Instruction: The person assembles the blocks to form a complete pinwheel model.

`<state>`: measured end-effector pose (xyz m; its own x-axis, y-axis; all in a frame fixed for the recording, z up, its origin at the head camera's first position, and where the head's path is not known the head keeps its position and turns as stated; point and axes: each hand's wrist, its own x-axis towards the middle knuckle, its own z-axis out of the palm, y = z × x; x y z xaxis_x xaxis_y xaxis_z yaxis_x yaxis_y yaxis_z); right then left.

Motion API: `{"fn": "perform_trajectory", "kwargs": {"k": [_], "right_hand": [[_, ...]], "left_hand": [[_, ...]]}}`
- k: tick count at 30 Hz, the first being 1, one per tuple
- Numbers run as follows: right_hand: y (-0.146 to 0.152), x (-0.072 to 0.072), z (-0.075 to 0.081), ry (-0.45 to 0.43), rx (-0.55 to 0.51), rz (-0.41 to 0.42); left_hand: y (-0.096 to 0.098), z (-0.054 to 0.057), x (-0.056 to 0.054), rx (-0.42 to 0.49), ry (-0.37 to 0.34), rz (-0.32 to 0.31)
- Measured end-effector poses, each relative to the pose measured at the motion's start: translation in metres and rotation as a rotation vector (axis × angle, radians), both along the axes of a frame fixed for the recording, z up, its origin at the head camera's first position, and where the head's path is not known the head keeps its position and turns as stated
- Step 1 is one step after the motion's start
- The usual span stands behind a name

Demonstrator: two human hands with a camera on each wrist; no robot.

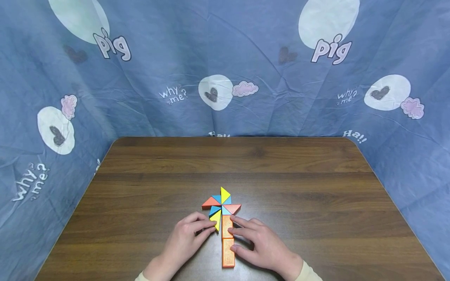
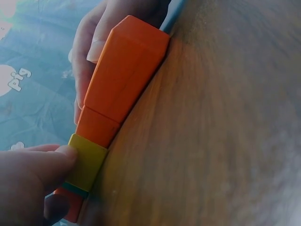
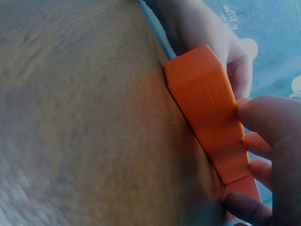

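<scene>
My left hand [image 1: 193, 232] pinches the yellow triangular block [image 1: 216, 219] at the lower left of a pinwheel of triangles, its thumb [image 2: 67, 153] against the block's near face in the left wrist view. Two orange rectangular blocks [image 1: 228, 251] lie end to end below the pinwheel like a stem. The right hand [image 1: 261, 240] rests along the stem's right side with fingers spread, fingertips touching the upper and lower blocks. Another yellow triangle [image 1: 225, 195] points up at the pinwheel's top. Red triangles [image 1: 211, 202] stick out on both sides, with blue triangles [image 1: 216, 199] between the colours.
The brown wooden table [image 1: 299, 187] extends around the blocks, with rounded corners at its far edge. A blue printed cloth [image 1: 225, 50] hangs behind the table and along both sides.
</scene>
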<state>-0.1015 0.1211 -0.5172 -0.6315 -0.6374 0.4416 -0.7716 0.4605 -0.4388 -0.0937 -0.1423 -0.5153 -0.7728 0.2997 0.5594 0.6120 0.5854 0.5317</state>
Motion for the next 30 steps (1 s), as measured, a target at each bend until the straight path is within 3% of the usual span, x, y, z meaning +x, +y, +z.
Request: {"fn": "perform_trajectory", "kwargs": {"k": [17, 30], "right_hand": [[0.0005, 0.0014, 0.0018, -0.038, 0.025, -0.013], [0.0006, 0.001, 0.0022, -0.006, 0.004, -0.005]], "left_hand": [[0.0029, 0.0005, -0.004, -0.025, 0.025, 0.031], [0.0048, 0.0, -0.0057, -0.018, 0.032, 0.034]]}}
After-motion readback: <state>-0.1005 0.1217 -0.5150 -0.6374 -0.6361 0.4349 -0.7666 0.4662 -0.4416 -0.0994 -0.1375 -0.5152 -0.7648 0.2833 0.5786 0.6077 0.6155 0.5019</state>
